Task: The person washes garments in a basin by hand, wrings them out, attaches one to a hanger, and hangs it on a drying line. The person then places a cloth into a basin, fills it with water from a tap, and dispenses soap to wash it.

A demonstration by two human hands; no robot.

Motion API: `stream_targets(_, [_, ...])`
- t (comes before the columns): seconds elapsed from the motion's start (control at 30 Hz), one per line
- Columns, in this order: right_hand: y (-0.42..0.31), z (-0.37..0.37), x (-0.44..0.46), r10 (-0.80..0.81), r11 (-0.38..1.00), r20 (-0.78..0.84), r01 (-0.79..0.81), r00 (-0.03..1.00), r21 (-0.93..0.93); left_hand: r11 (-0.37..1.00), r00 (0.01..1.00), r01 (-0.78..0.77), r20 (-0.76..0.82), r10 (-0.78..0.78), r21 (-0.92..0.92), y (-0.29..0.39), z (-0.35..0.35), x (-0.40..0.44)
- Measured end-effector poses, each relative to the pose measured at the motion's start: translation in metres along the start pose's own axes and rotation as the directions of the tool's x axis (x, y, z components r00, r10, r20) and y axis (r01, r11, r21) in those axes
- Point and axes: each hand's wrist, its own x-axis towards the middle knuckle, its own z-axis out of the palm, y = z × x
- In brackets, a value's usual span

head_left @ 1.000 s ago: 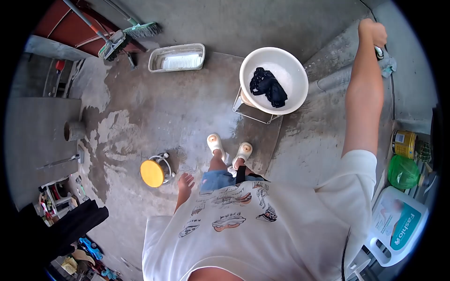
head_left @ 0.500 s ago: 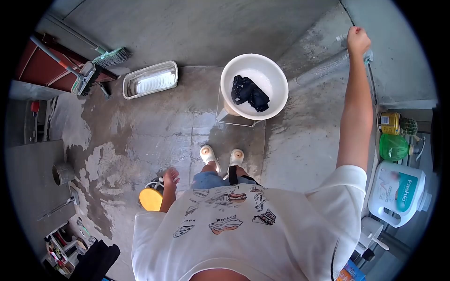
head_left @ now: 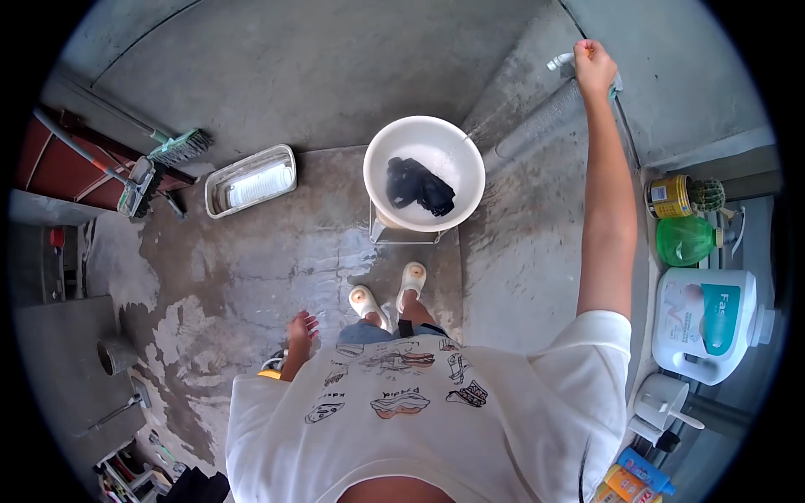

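Note:
My right hand [head_left: 595, 69] reaches out to the upper right, its fingers closed round the handle of a wall tap; the tap's white spout [head_left: 560, 61] pokes out to the left. Below and left of it, a white basin [head_left: 375, 183] stands on a metal-framed stand [head_left: 408, 242]. Dark wet-looking cloth [head_left: 419, 186] lies bunched in the basin, in whitish water. A thin streak of water shows by the basin's right rim. Low at my left side, my left hand [head_left: 303, 325] hangs with loosely curled fingers and holds nothing.
A long shallow tub [head_left: 250, 180] lies on the wet floor by the wall, near a brush broom [head_left: 180, 147]. Along the right ledge stand a yellow tin [head_left: 668, 196], a green bottle [head_left: 688, 241], a large detergent jug [head_left: 703, 323] and a white dipper [head_left: 661, 398].
The view has shifted, so the basin and tap sit further left. The tap's spout now shows more fully beside my right hand. One foot has moved forward, and the cloth looks differently spread.

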Motion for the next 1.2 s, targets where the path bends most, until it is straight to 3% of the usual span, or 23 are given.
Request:
stream_targets(0.2, [0.0,0.007,-0.005,-0.069,0.998,-0.113,0.069,0.991,-0.002,0.998,0.999,-0.002,0.032,0.0,0.055,-0.005,0.028,-0.013])
stream_targets(0.4, [0.003,0.012,-0.005,0.005,0.999,-0.056,-0.008,0.998,-0.048,0.997,0.993,-0.054,0.105,0.047,0.058,0.001,0.059,-0.012])
stream_targets(0.47, [-0.01,0.006,-0.012,0.053,0.997,-0.059,-0.049,0.997,0.057,0.997,0.994,-0.057,0.094,0.052,0.059,0.009,0.08,-0.022])
stream_targets(0.53, [-0.006,0.008,-0.014,-0.123,0.977,-0.252,0.161,0.96,0.138,0.996,0.995,-0.059,0.082,0.054,0.06,0.013,0.099,-0.032])
stream_targets(0.67, [-0.003,0.008,-0.014,-0.122,0.988,-0.2,0.138,0.972,0.069,0.992,0.991,-0.079,0.118,0.067,0.097,0.012,0.124,-0.043])
stream_targets(0.8, [-0.006,0.007,-0.017,-0.078,0.983,-0.2,0.109,0.977,0.148,0.991,0.988,-0.071,0.144,0.054,0.115,0.002,0.127,-0.043])
stream_targets(0.87, [-0.005,0.009,-0.017,-0.122,0.964,-0.26,0.177,0.958,0.197,0.99,0.992,-0.063,0.121,0.047,0.128,-0.004,0.125,-0.04])
stream_targets(1.1, [-0.007,0.008,-0.018,-0.112,0.973,-0.3,0.166,0.947,0.16,0.984,0.998,0.039,0.047,-0.048,0.172,-0.018,0.112,-0.039])
stream_targets(1.2, [-0.009,0.005,-0.02,-0.105,0.955,-0.291,0.178,0.951,0.236,0.98,0.998,0.026,0.055,-0.038,0.195,-0.019,0.113,-0.039])
